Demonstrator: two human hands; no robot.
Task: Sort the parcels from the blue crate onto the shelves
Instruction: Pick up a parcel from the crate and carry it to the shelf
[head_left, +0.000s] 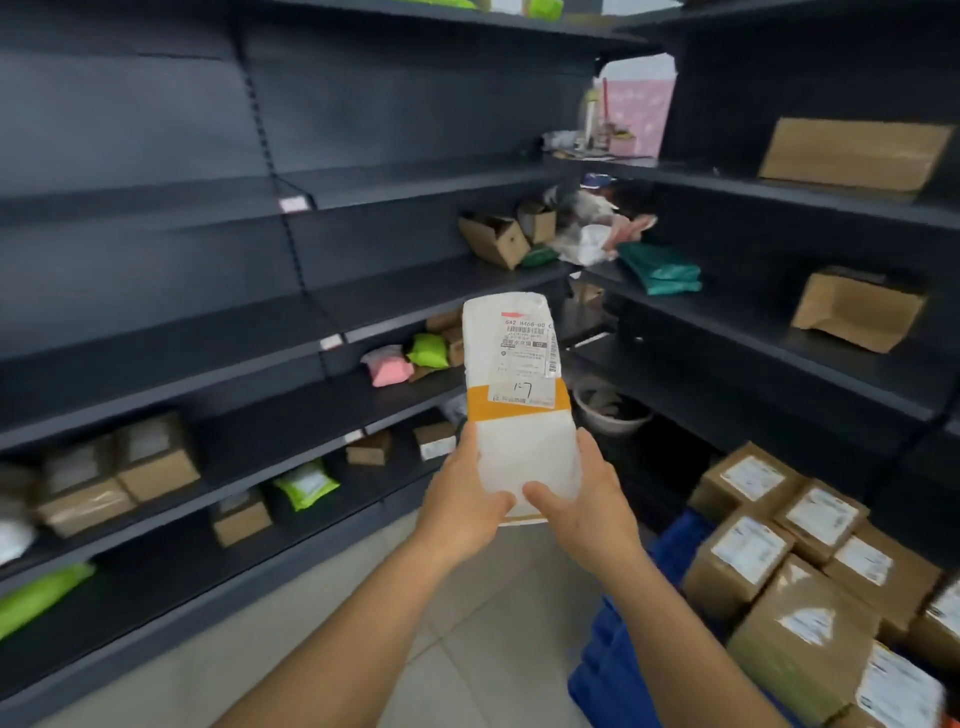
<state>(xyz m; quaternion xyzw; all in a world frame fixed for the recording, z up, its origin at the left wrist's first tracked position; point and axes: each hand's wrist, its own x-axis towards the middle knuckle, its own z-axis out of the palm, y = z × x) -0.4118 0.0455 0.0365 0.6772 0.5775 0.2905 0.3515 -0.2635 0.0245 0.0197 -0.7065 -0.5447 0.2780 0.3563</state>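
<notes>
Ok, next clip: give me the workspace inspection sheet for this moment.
Surface: dark shelves, partly stocked; tiled floor.
Job's things: white parcel with orange tape band, label facing the camera; blue crate beside brown boxes.
Clutter: pink packet, green packet, teal bag, opened cartons.
Hands: left hand and right hand both hold the parcel's lower end.
Cables: nothing seen.
Surroundings: corner of a shelved storeroom.
</notes>
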